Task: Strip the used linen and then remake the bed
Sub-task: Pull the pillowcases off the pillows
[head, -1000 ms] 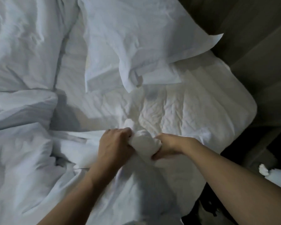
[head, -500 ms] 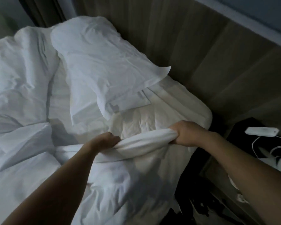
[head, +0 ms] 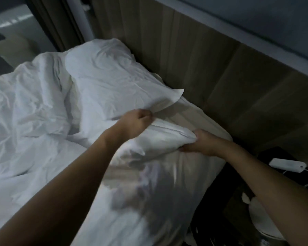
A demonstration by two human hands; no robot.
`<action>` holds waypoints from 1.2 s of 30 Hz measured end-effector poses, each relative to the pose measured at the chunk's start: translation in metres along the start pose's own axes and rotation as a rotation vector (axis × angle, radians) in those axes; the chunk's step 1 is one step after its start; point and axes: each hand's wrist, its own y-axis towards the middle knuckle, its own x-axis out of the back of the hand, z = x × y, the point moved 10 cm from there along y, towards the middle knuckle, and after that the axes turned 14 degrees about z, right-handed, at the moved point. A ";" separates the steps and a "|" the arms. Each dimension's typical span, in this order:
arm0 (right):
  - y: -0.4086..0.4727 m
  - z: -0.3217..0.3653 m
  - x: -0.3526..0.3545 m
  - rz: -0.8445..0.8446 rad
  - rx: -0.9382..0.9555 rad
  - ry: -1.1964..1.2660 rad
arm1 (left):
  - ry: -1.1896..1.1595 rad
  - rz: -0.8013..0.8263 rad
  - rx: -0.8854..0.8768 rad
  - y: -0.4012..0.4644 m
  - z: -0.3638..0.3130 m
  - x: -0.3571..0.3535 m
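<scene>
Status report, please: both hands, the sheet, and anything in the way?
Left hand and right hand both grip the bunched white sheet, lifted near the bed's head corner. Pillow lies just behind the left hand, on the bed.

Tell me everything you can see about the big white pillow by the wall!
The pillow is white, soft-looking and wrinkled, in a cloth case with a flat flap sticking out at its right corner. It lies slanted at the head of the bed, along the wooden headboard, resting on the sheet. The crumpled duvet bunches beside it. The left hand is at its lower edge; whether it touches is blurred.
</scene>
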 end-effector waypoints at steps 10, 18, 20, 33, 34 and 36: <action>-0.028 -0.065 0.051 -0.013 -0.103 -0.024 | 0.527 0.218 0.454 -0.011 0.190 -0.079; -0.001 -0.032 0.056 0.036 0.007 -0.032 | 0.251 0.079 0.688 -0.002 0.209 -0.092; 0.005 -0.037 0.058 0.057 0.011 0.007 | -0.073 -0.271 0.638 -0.005 0.193 -0.066; 0.050 -0.010 0.102 -0.161 -0.004 -0.150 | -0.282 -1.408 -0.339 -0.023 -0.045 0.169; 0.051 -0.016 0.116 -0.211 -0.007 -0.157 | -0.273 -1.410 -0.337 -0.007 -0.050 0.166; 0.053 -0.048 0.145 -0.315 -0.048 -0.096 | -0.258 -1.345 -0.293 0.040 -0.053 0.151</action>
